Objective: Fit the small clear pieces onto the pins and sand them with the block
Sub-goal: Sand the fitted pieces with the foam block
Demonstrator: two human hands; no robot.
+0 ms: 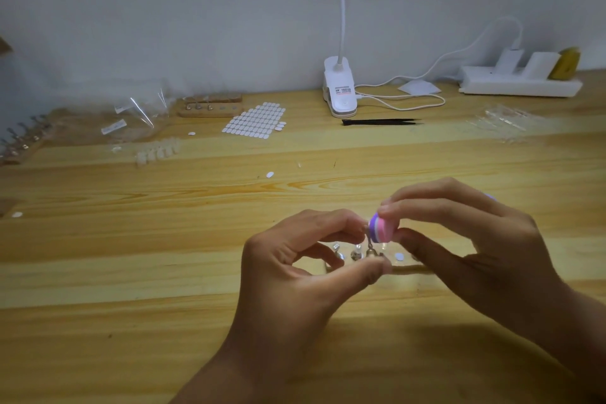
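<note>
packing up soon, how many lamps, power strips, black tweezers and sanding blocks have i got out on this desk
clip lamp: 1
power strip: 1
black tweezers: 1
sanding block: 1
total: 4

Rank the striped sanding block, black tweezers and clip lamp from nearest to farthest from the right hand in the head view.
1. Striped sanding block: pinched in the right hand itself.
2. Black tweezers: lying mid-table, farther back.
3. Clip lamp: just behind the tweezers, against the wall.
</note>
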